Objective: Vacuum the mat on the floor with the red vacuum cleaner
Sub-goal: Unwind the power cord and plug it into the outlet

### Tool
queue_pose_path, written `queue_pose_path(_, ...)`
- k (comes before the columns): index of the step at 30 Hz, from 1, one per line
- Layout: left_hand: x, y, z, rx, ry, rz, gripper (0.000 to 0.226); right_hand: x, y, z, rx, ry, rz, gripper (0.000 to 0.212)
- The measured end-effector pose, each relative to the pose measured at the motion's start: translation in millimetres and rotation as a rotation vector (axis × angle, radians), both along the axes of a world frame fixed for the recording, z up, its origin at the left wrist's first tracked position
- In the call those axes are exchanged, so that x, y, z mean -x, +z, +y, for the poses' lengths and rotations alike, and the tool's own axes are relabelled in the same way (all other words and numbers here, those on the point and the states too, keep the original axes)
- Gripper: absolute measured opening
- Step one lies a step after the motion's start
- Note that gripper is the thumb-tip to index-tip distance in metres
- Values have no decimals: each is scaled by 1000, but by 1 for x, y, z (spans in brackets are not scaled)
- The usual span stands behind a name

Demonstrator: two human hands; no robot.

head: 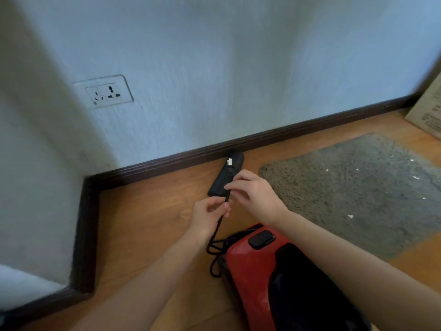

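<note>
My left hand (210, 215) pinches the black power cord (216, 232) between thumb and curled fingers, just above the floor. My right hand (253, 193) is right beside it, fingers bent toward the same cord a little further up; it seems to grip the cord's end there, though my fingers hide the contact. From my left hand the cord drops down and loops on the wooden floor (143, 223) against the rear of the red vacuum cleaner (257, 268), which lies low in front of me, partly under my right forearm, its black button (261, 238) facing up. Just beyond my hands a flat black attachment (225, 174) lies on the floor, its far end touching the dark skirting board (310, 129). The grey mat (358, 187) lies to the right, flat on the floor, sprinkled with small white scraps. A wall socket (105, 91) sits on the pale wall, up to the left. A cardboard box (428, 111) stands at the far right edge.
</note>
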State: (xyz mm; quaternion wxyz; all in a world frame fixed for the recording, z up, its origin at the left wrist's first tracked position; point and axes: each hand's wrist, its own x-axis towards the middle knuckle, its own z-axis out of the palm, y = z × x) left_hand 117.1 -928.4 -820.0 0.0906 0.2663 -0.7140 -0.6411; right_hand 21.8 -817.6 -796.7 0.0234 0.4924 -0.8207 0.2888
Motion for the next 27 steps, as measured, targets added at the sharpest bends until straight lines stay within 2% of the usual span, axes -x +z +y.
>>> queue_pose_path(5, -15, 18, -21, -43, 36, 16, 19, -22, 30, -17, 104, -74, -279, 22)
queue_pose_path(10, -41, 21, -43, -85, 61, 35, 18, -35, 45, -35, -24, -127, -417, 29)
queue_pose_path(13, -57, 19, -51, -88, 22, 54, 17, -42, 49, -50, -73, -100, -566, 38)
queue_pose_path(16, -69, 17, -58, -115, 32, 77, 17, -52, 50, -64, 45, -116, -769, 39)
queue_pose_path(18, -75, 17, -65, -102, 18, 78, 17, -58, 50, -74, 99, -132, -849, 32)
queue_pose_path(21, -83, 17, -78, -107, 1, 86, 19, -64, 49, -95, 106, -126, -855, 22)
queue_pose_path(27, -96, 21, -109, -131, 15, 102, 16, -79, 57, -139, 53, -105, -793, 29)
